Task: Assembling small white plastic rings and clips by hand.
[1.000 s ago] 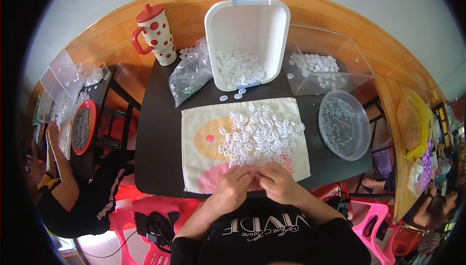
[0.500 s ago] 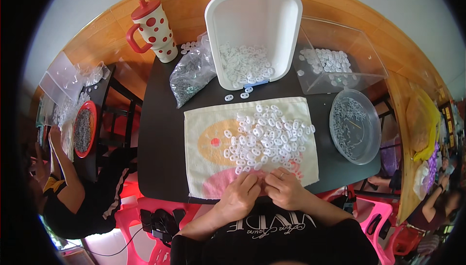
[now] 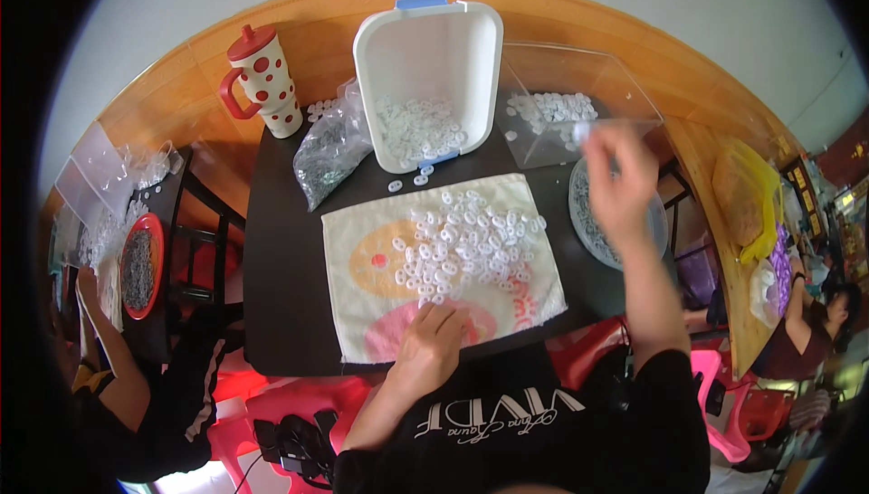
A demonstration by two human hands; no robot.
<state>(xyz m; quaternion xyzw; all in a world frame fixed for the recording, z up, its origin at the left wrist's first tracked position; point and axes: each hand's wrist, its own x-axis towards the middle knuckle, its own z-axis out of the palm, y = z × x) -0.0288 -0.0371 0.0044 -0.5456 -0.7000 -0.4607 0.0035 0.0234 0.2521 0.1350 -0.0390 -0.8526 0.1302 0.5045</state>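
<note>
Small white oval plastic pieces with two holes (image 3: 471, 239) lie in a loose pile on a cream patterned towel (image 3: 534, 308). My left hand (image 3: 428, 347) rests at the pile's near edge, its fingers bent and drawn together; whatever they grip is hidden. Raised out over the right side, my right hand (image 3: 619, 182) is smeared by motion. At its fingertips a white plastic piece (image 3: 581, 132) shows, by the front edge of a clear open box (image 3: 625, 119). More of the white pieces lie inside that box.
A white tub (image 3: 484, 87) holding more white pieces leans behind the towel. Left of it are a plastic bag of small grey parts (image 3: 330, 152) and a dotted tumbler (image 3: 272, 87). A round clear tray (image 3: 663, 232) sits partly under my right forearm. Another person (image 3: 122, 394) works at the left.
My right hand has left my left hand at the towel's near edge and swung up and right to the clear box, with a white piece. My left hand stays low. The whole view has shifted.
</note>
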